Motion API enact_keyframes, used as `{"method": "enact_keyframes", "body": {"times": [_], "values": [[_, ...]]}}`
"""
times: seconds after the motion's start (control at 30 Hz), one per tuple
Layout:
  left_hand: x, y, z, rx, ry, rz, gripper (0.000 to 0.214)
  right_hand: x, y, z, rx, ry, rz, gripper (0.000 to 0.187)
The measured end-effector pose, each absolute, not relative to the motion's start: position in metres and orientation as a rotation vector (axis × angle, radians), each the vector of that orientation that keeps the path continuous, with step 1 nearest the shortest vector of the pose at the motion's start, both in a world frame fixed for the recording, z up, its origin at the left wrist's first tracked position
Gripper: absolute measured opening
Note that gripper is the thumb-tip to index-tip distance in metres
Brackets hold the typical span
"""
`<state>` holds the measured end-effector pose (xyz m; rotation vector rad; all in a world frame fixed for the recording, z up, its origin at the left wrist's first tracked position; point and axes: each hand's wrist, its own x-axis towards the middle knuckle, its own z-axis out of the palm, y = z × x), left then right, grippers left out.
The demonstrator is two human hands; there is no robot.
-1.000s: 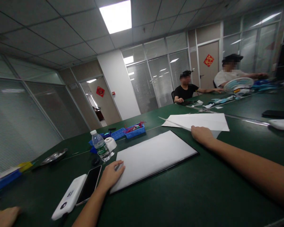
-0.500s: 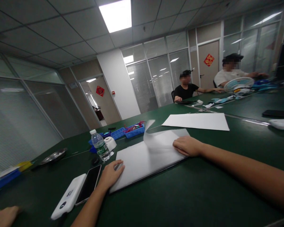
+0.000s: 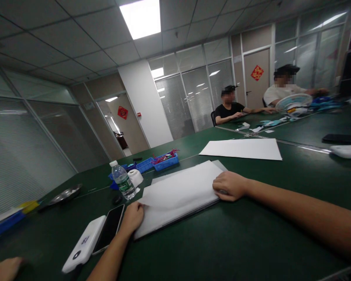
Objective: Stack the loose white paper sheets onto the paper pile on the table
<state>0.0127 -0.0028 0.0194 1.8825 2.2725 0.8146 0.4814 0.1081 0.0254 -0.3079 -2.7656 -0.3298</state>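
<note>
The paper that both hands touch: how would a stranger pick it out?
Find the long green table. Two large white sheets lie on it. Take the nearer sheet, touched by the left hand and right hand; the farther sheet lies untouched.

On the worktop a loose sheet lies on a flat board at the centre. The left hand rests on the board's 8 o'clock corner and the right hand on its 3 o'clock edge. A phone lies just beside the left hand at 8 o'clock, with a power bank touching its far side. A bottle stands at 10 o'clock, trays at 11, and a second sheet at 1.
</note>
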Motion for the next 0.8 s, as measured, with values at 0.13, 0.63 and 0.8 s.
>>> {"method": "enact_keyframes", "body": {"times": [0.13,0.63,0.8], "values": [[0.007,-0.004,0.020,1.844,2.163,0.916,0.036,0.487,0.112,0.023,-0.301,-2.757,-0.328,0.029],[0.002,-0.003,0.024,1.478,2.265,1.097,0.048,0.503,0.122,0.019,-0.351,-2.705,-0.294,0.032],[0.005,-0.004,0.019,1.598,2.259,1.060,0.033,0.506,0.120,0.026,-0.669,-2.677,-0.306,0.030]]}}
